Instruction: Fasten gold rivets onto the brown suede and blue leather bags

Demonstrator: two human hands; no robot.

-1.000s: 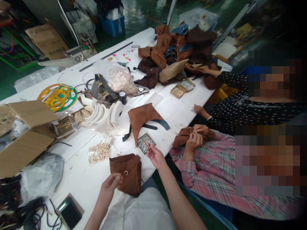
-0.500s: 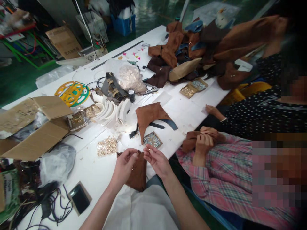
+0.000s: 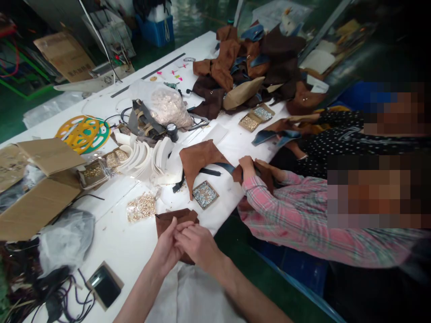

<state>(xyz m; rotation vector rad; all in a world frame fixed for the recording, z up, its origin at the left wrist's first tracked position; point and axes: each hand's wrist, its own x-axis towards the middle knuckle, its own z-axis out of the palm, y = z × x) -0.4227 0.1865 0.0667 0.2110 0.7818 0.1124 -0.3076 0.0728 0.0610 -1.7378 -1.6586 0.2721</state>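
My left hand (image 3: 167,246) and my right hand (image 3: 197,244) meet over a dark brown suede piece (image 3: 165,219) at the near edge of the white table (image 3: 128,244). Both hands have their fingers closed together on the piece; its lower part is hidden behind them. A small metal part taken earlier cannot be made out. Just beyond lies a small tray of silver studs (image 3: 205,194), and to the left a clear bag of gold studs (image 3: 141,207).
A person in a plaid shirt (image 3: 286,211) handles brown suede at the right edge. A second person in a dotted top (image 3: 353,139) sits behind. A suede pile (image 3: 249,67) fills the far end. Cardboard boxes (image 3: 37,179), white curved pieces (image 3: 144,157), cables and a phone (image 3: 104,284) lie at left.
My right hand drew back from the silver stud tray to the suede piece and joined my left hand there. The plaid-shirted person reached forward onto the table.
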